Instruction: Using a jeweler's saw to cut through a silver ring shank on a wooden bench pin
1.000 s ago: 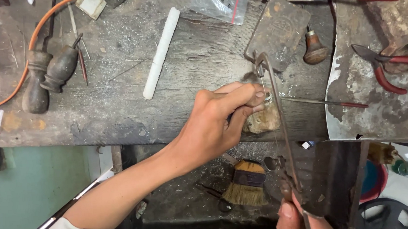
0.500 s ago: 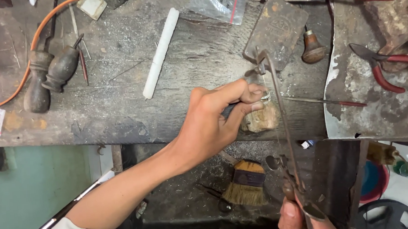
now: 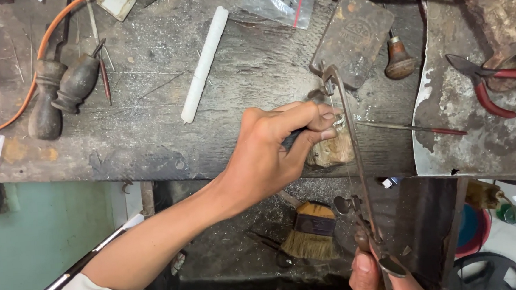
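Saw frame [image 3: 355, 175] lower now, right hand [image 3: 379, 275] gripping; left hand [image 3: 276, 153] pinching small silvery ring [image 3: 338, 120].

Scarred grey workbench [image 3: 150, 139] with white rod [image 3: 204, 64], wooden-handled tools [image 3: 64, 91], red pliers [image 3: 487, 86], plastic bag [image 3: 282, 3].

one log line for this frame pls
left hand: pinches small ring on bench pin | right hand: grips jeweller's saw | brush below

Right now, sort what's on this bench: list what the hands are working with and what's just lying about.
In use: left hand, small ring, wooden peg, right hand, saw frame.

Lying about: white stick, red pliers, brush, two dark wooden handles.
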